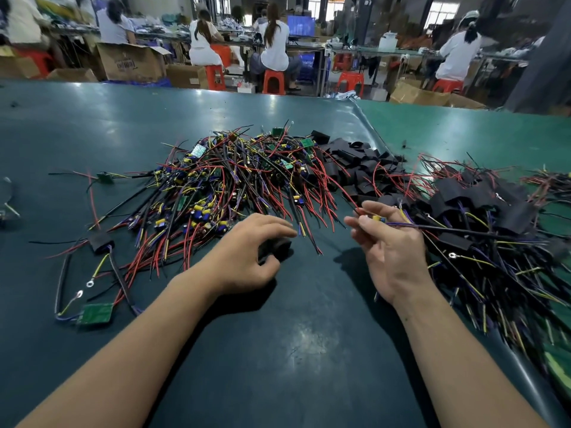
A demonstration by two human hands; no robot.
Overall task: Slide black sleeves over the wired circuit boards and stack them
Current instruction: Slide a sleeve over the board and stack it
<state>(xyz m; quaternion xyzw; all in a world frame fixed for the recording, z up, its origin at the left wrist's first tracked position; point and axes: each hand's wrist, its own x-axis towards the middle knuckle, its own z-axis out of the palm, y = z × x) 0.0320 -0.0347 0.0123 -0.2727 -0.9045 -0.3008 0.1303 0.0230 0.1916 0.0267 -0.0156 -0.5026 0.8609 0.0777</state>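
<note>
1. The wired circuit board (375,218) for this round sits in the right hand (391,242), held up just above the desk (309,350). Only a bit of yellow component and a bundle of black, purple and yellow leads show between the fingers (366,225), which are curled round it; the leads trail off to the right over the finished stack.
2. The black sleeve (276,247) is under the left hand (247,254), low on the desk, with the fingertips and thumb pinching it. It looks soft and flattened, and blurred, so I can't tell whether its mouth is open.
3. What could go wrong, as I judge it: the loose leads may snag on the sleeve's edge or splay apart as the board goes in, and a flattened mouth would make the board jam or tear the sleeve. The trailing leads also lie across the sleeved pile, so pulling the board left could drag finished pieces out of place.
4. Beyond the hands, a big heap of unsleeved boards (234,180) with red, black and yellow wires sits mid-desk, a pile of empty sleeves (349,162) just behind and to its right, and the stack of sleeved boards (482,205) further right.
5. A few stray boards, one sleeved board (100,242) and one bare green board (95,313), lie apart on the left.
</note>
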